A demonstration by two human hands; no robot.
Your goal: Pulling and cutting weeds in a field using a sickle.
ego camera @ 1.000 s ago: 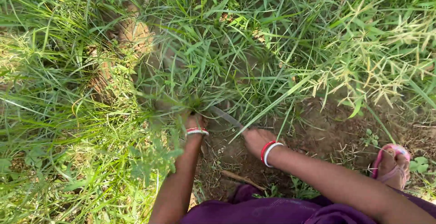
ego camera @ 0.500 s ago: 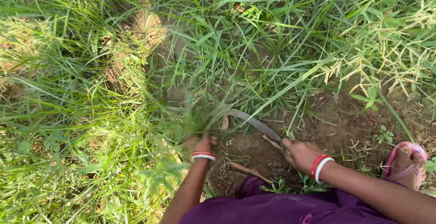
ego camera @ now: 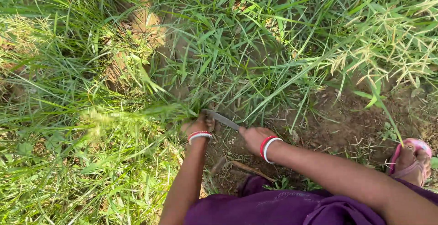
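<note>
Left hand (ego camera: 197, 125) grips grass tuft (ego camera: 150, 111); right hand (ego camera: 253, 137) holds sickle (ego camera: 222, 118) at its base. Soil patch (ego camera: 337, 124) already cut bare; thick grass left beyond.

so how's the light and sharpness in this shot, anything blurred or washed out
Head view: hard sunlight, pale grass heads at right nearly washed out; the grass tuft by the left hand is smeared with motion blur; right hand and blade fairly sharp; bare soil sits in shade.
</note>
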